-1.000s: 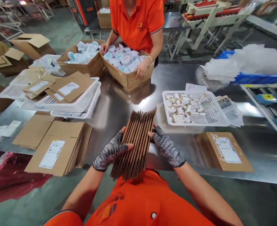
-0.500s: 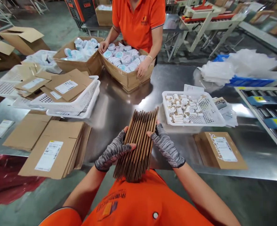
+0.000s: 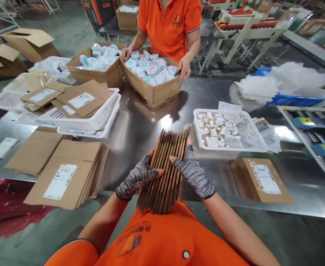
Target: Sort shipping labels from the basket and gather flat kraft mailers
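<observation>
A thick stack of flattened cardboard boxes [image 3: 163, 173] is held on edge against my orange shirt, with its edges facing up. My left hand [image 3: 138, 175], in a grey fingerless glove, grips the stack's left side with the thumb over the edges. On the opposite side my right hand [image 3: 194, 170], gloved alike, grips it with its thumb across the top; the fingers behind are partly hidden. To the left lies a pile of flat boxes with a white label [image 3: 59, 181]. A labelled cardboard stack [image 3: 266, 181] sits to the right.
A white basket [image 3: 231, 149] of small wrapped items stands on the metal table [image 3: 134, 122]. Across it, a co-worker [image 3: 169, 33] in orange touches a carton [image 3: 154, 94] of round packs. Stacked white baskets [image 3: 107, 120] hold flat cardboard at left. Roller racks [image 3: 314, 136] stand at right.
The view has shifted slightly, so most things sit a little further right. The co-worker's hand at the carton's right side has lifted towards its rim. Both my hands still grip the stack.
</observation>
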Available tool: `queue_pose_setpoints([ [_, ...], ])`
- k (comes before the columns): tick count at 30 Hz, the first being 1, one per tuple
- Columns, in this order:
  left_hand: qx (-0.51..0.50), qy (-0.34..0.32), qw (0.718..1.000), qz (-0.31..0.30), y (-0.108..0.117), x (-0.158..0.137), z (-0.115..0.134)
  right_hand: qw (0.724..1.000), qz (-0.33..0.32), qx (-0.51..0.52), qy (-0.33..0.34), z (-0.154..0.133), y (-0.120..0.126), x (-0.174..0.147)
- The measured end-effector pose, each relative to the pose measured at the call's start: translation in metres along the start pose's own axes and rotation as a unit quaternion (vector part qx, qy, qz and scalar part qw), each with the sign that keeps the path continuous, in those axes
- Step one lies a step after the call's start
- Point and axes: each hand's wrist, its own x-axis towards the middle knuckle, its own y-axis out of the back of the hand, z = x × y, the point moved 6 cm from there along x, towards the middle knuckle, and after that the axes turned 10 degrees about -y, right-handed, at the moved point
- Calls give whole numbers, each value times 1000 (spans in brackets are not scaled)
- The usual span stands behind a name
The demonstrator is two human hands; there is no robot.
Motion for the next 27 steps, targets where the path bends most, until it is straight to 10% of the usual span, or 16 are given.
queue_pose_setpoints([
  [27,-20,-8,1000,-14,1,4,3,969,91,-202,113,2,-10,15],
])
